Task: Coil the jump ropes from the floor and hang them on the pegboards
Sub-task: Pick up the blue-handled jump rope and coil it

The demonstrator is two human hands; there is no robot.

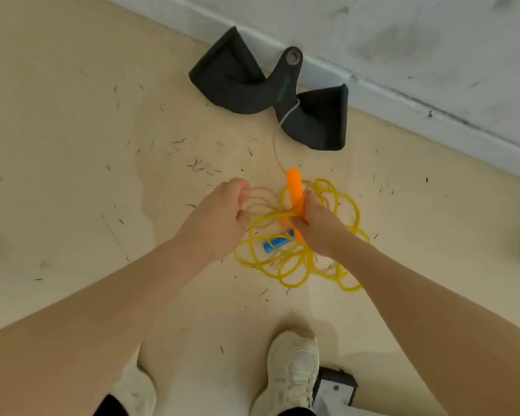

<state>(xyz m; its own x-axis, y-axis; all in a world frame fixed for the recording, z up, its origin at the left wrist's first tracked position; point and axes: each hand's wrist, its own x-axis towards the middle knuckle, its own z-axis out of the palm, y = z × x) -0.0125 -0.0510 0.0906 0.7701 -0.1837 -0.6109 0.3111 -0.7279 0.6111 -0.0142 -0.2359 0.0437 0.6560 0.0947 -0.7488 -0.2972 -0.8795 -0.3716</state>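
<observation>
- Head view, looking down at a pale beige floor (72, 121) speckled with small dark debris.
- Right hand (318, 226): fingers curled tight round the lower part of an orange plastic jump-rope handle (294, 189). Handle sticks out past the knuckles, pointing away from the person toward the wall.
- Left hand (219, 217): fingers curled, loops of a thin tan cord (261, 202) passing round the fingertips. Loops span the gap between the two hands and gather at the right hand's grip.
- One strand of the same tan cord trails off beyond the orange handle's tip toward a black folded fabric weight bag (270, 94), which lies well beyond both hands against the white baseboard (433, 100).
- Yellow plastic jump rope (297, 259): loose tangled pile on the floor, directly under and just nearer the person than the right hand's fingers. Some loops show past the right hand's far side, too.
- Blue plastic handle (275, 244): lies on the floor inside the yellow tangle, just beneath the right wrist, between the two forearms. Neither hand touches it.
- Can't tell if the yellow strands near the right palm are pinched in the grip or only lie behind it.
- Scuffed white wall (403, 34) above the baseboard, far side of the bag.
- Bottom of frame: two white sneakers, left (138, 391) and right (291, 373), well on the near side of both hands.
- Small black-and-white box-shaped object (336, 385) touching the right sneaker's outer edge; too cropped to identify.
</observation>
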